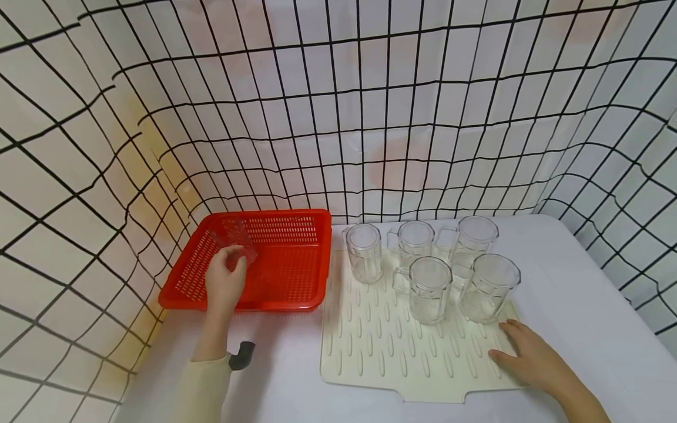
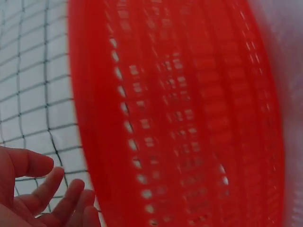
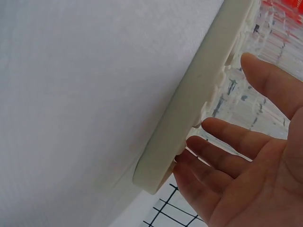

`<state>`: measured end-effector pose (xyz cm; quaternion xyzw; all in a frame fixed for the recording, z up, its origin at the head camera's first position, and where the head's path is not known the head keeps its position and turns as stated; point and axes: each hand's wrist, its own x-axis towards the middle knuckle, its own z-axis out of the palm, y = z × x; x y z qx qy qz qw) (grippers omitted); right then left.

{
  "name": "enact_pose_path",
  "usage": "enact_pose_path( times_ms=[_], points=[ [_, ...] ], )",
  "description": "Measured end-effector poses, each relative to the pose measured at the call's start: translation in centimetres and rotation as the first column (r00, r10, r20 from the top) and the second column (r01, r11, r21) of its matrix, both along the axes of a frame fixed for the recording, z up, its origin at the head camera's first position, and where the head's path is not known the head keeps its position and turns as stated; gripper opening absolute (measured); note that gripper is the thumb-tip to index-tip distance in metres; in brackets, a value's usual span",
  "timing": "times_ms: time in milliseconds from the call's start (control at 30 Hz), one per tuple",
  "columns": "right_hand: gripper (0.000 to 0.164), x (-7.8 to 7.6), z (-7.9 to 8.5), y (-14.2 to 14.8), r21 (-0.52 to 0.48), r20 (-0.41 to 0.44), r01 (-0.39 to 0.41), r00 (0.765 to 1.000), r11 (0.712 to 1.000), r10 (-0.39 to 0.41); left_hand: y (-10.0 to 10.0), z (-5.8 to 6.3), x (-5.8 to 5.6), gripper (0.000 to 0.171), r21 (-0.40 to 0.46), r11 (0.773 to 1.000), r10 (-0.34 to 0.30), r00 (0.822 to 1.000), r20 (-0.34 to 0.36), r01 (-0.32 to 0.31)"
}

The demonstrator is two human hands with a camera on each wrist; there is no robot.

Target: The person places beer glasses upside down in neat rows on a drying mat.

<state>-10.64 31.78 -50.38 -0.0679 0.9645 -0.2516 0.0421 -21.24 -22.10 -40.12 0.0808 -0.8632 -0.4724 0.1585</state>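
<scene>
In the head view my left hand point(image 1: 224, 282) hovers over the near left part of a red plastic basket point(image 1: 296, 301). A clear glass mug point(image 1: 240, 238) leans inside the basket just beyond the fingers. The left wrist view shows the left fingers point(image 2: 49, 189) loosely bent, with nothing between them. My right hand point(image 1: 531, 355) is at the right edge of a cream ribbed draining board point(image 1: 370, 358), thumb and fingers spread. Near its fingertips stands a glass mug point(image 1: 489, 291); a second mug point(image 1: 429, 294) is to the left.
Behind them on the board are a left glass mug point(image 1: 365, 255), a middle one point(image 1: 415, 241) and a right one point(image 1: 476, 235). Black wire grid point(image 1: 388, 88) encloses the back and sides of the white table point(image 1: 576, 282).
</scene>
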Motion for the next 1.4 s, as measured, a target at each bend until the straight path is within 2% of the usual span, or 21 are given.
enact_pose_path(
  times_ms=[100,233,433,567,700,867,1133,1267,1400],
  points=[
    [0.072,0.1,0.2,0.0,0.003,0.001,0.002,1.0,1.0,-0.002,-1.2,-0.1,-1.1,0.031,-0.045,0.997,0.071,0.996,0.044,-0.069],
    [0.071,0.2,0.4,0.1,0.013,-0.002,0.013,1.0,1.0,-0.013,-2.0,-0.1,-2.4,0.036,-0.04,0.995,0.096,0.99,0.108,-0.092],
    [0.07,0.0,0.4,0.1,0.003,-0.014,0.012,1.0,1.0,-0.012,-2.4,-0.3,-3.7,0.05,-0.068,0.994,0.102,0.97,0.219,-0.089],
    [0.068,0.0,0.0,0.0,-0.006,-0.025,0.003,1.0,1.0,-0.003,-2.8,-0.8,-4.4,0.056,-0.096,0.992,0.103,0.945,0.311,-0.076],
    [0.068,0.1,-0.1,-0.1,-0.017,-0.035,0.001,0.999,1.0,-0.001,-2.8,-1.1,-4.7,0.057,-0.124,0.99,0.103,0.922,0.373,-0.061],
    [0.068,0.2,-0.2,-0.1,-0.023,-0.041,0.0,0.999,1.0,-0.001,-2.8,-1.4,-4.9,0.055,-0.131,0.99,0.107,0.911,0.397,-0.059],
    [0.069,0.1,-0.6,0.2,-0.019,-0.045,0.001,0.999,1.0,-0.002,-3.1,-2.0,-5.7,0.052,-0.129,0.991,0.076,0.911,0.406,-0.025],
    [0.069,0.1,-0.5,0.2,-0.021,-0.046,-0.002,0.999,1.0,0.001,-3.4,-2.3,-6.1,0.046,-0.09,0.996,0.047,0.916,0.399,-0.012],
    [0.069,0.1,-0.3,0.0,-0.024,-0.045,0.0,0.999,1.0,-0.001,-3.6,-2.5,-6.4,0.029,-0.058,0.998,0.029,0.927,0.373,-0.008]
  ],
)
